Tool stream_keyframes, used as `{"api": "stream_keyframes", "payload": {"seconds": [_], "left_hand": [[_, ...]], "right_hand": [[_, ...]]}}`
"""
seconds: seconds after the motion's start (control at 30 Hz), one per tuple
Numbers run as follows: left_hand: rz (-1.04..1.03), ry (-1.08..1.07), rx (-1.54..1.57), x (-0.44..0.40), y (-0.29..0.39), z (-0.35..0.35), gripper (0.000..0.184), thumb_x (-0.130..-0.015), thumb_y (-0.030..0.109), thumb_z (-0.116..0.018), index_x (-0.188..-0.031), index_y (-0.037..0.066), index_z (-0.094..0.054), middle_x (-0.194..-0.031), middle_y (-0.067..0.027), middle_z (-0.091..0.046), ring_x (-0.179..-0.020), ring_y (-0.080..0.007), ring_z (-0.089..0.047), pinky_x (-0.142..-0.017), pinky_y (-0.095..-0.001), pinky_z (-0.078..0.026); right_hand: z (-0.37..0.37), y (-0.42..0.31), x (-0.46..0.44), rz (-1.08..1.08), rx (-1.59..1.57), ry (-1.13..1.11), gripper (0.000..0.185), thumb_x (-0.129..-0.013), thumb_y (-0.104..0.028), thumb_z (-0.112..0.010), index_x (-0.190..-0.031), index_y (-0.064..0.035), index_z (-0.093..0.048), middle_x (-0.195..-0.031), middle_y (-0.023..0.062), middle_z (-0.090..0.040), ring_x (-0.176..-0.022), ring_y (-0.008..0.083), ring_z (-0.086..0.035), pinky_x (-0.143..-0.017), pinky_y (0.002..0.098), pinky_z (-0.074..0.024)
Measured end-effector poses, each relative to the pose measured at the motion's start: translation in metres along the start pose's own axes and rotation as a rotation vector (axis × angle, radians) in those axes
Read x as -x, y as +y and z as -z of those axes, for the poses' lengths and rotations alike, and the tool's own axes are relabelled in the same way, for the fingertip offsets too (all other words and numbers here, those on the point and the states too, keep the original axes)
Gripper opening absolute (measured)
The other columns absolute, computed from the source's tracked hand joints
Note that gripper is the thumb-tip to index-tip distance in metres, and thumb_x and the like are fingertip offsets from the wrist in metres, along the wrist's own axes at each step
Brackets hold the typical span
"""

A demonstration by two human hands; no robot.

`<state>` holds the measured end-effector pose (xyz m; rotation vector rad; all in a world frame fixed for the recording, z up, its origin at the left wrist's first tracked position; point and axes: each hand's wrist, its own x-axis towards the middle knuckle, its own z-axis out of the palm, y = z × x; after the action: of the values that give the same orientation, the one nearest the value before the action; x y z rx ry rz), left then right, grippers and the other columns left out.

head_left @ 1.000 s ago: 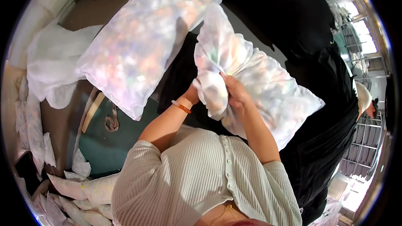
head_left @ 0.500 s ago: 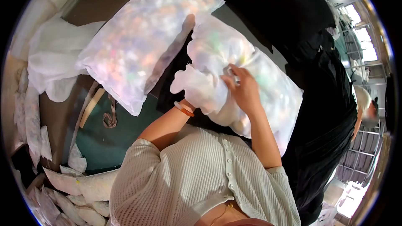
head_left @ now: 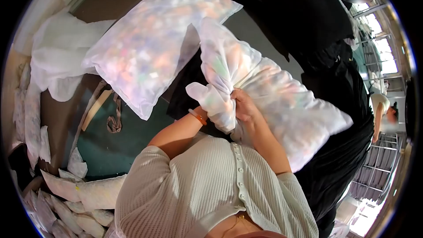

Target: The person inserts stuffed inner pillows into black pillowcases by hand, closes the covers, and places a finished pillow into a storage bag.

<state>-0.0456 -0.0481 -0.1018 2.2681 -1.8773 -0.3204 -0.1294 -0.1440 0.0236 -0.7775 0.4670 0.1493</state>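
Note:
A white, see-through pillow [head_left: 286, 110] stuffed with soft coloured bits lies across my front, bunched and twisted near its left part. My right hand [head_left: 245, 105] is closed on the gathered cloth at the pinched middle. My left hand [head_left: 201, 113] goes under or into the pillow's left end; only the wrist, with a white and an orange bangle, shows, and its fingers are hidden by cloth. Just beyond lies a second full pillow [head_left: 150, 48] of the same kind, flat and smooth.
White cloth [head_left: 57, 57] lies at the left. Black fabric [head_left: 282, 13] is heaped at the back and right. A wooden strip [head_left: 97, 110] and a loose strap [head_left: 114, 119] rest on the green surface. Stuffed white pieces [head_left: 83, 218] are piled lower left. Another person [head_left: 380, 108] is at far right.
My right hand has moved slightly left and down and now grips the pillow's cloth. The pillow has become tightly pinched, its right end swinging out to the right.

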Motion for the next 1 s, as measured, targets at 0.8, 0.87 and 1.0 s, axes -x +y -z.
{"api": "stream_keyframes", "payload": {"seconds": [0.8,0.87,1.0], "left_hand": [[0.208,0.511,2.329,0.03,0.045,0.052,0.034,-0.099,0.028,-0.051,-0.125,0.007,-0.054,-0.118,-0.006,-0.06,-0.108,-0.0169,-0.058,-0.094,-0.0336,-0.047],[0.062,0.306,2.325,0.015,0.034,0.02,0.029,-0.099,0.027,-0.052,-0.119,0.007,-0.056,-0.11,-0.0047,-0.06,-0.101,-0.0159,-0.058,-0.088,-0.0311,-0.048],[0.034,0.572,1.414,0.024,0.034,0.077,0.018,-0.096,0.017,-0.054,-0.109,0.006,-0.059,-0.1,-0.0041,-0.062,-0.089,-0.0169,-0.06,-0.077,-0.0304,-0.051]], "right_hand": [[-0.045,-0.012,0.038,0.186,0.352,0.4,0.037,-0.09,-0.016,-0.065,-0.122,0.0018,-0.056,-0.106,0.0061,-0.067,-0.094,0.0174,-0.065,-0.082,0.0289,-0.0505],[-0.014,-0.008,0.04,0.041,0.181,0.197,0.047,-0.091,-0.024,-0.067,-0.128,0.001,-0.052,-0.112,0.0067,-0.065,-0.099,0.0166,-0.063,-0.086,0.0327,-0.0517],[0.017,-0.003,0.025,-0.002,0.224,-0.092,0.051,-0.092,-0.033,-0.066,-0.128,0.0,-0.051,-0.119,0.0069,-0.061,-0.106,0.0164,-0.06,-0.09,0.0341,-0.0507]]}}
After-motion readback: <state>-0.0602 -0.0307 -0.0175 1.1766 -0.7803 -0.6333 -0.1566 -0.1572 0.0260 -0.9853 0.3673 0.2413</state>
